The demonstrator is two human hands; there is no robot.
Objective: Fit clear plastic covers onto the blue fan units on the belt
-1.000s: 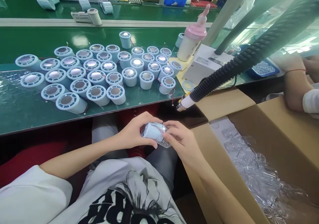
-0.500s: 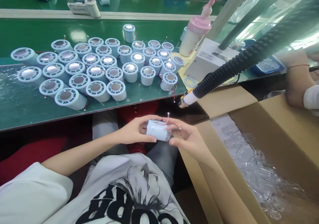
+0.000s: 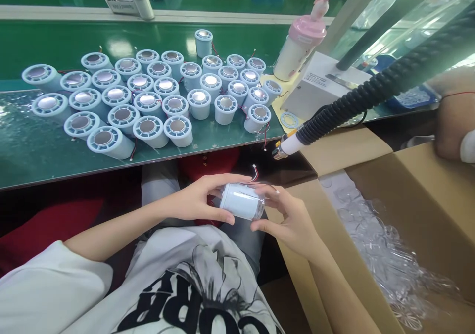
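Over my lap I hold a light-blue cylindrical housing [image 3: 239, 201], lying on its side, with a clear plastic piece [image 3: 259, 209] at its right end. My left hand [image 3: 202, 199] is closed round the left end, thumb in front and fingers behind. My right hand [image 3: 289, 220] grips the right end at the clear piece, its thumb below and fingers behind. Thin red and white wires with small white connectors [image 3: 254, 167] stick up behind the housing. Many similar blue housings [image 3: 178, 130] stand on the green table beyond, their round metallic centres facing up.
At my right an open cardboard box [image 3: 419, 175] holds clear plastic parts [image 3: 374, 245]. A black corrugated hose [image 3: 345, 106] with a metal tip reaches over the table edge. Behind it are a white metal base [image 3: 315, 84] and a pink-lidded bottle [image 3: 299, 47]. Another person's arm [image 3: 454, 121] is at far right.
Both hands have come slightly lower and nearer with the housing, which now shows larger. The camera view has shifted a little, moving the table items rightward. The other person's arm has moved.
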